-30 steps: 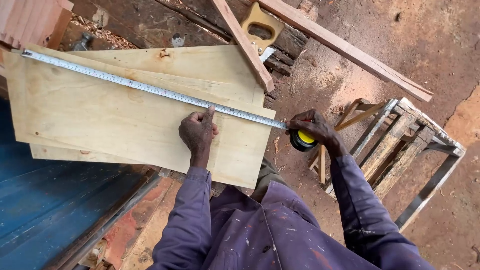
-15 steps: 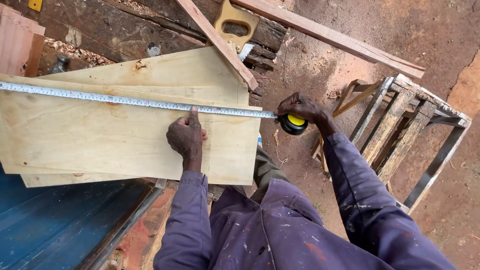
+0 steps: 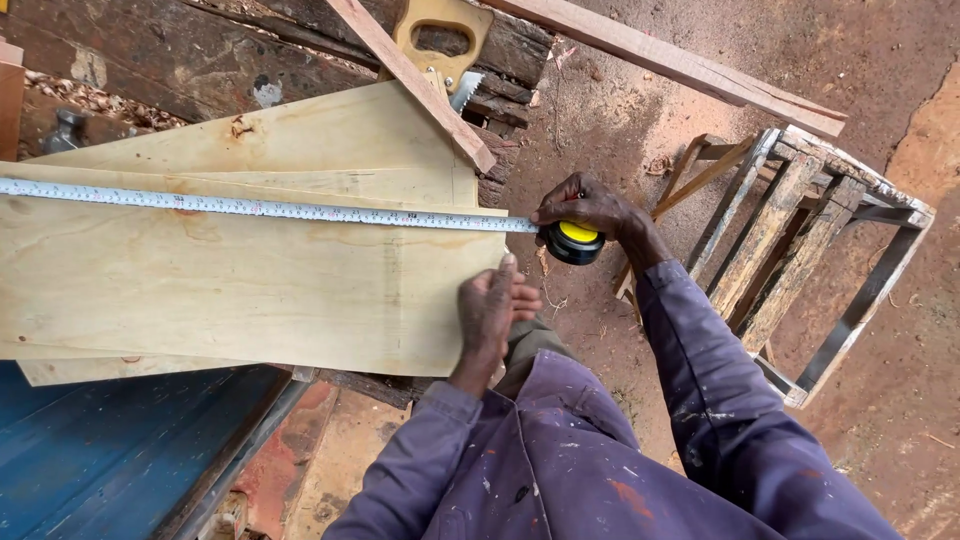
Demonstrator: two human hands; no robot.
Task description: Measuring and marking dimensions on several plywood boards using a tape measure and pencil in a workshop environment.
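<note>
Outdoor work spot, reddish dirt ground [image 3: 640, 120], dark rough timber at the back. Pale plywood sheet [image 3: 230, 290] lies flat, stretching away left of both hands, on top of another similar sheet [image 3: 330, 130] whose angled edge shows beyond it. Right hand [image 3: 590, 208] grips a black-and-yellow tape measure case [image 3: 573, 241], fingers curled over its top, just off the sheet's right edge. Tape blade [image 3: 250, 207] runs from that hand leftward across the top sheet, out of view at the left border. Left hand [image 3: 492, 308] sits below the blade at the sheet's right edge, fingers loosely bent, index finger pointing up toward the blade; cannot tell whether it holds anything. Purple paint-flecked sleeves on both arms. Beyond the hands, a wood batten [image 3: 415, 85] lies diagonally over the sheets, a handsaw's yellow handle [image 3: 442, 35] behind it. Long plank [image 3: 680, 65] runs diagonally beyond the right hand. Right of the right hand, a weathered wooden frame [image 3: 800, 220] stands on the dirt. Blue metal surface [image 3: 100, 450] lower left of the left hand.
</note>
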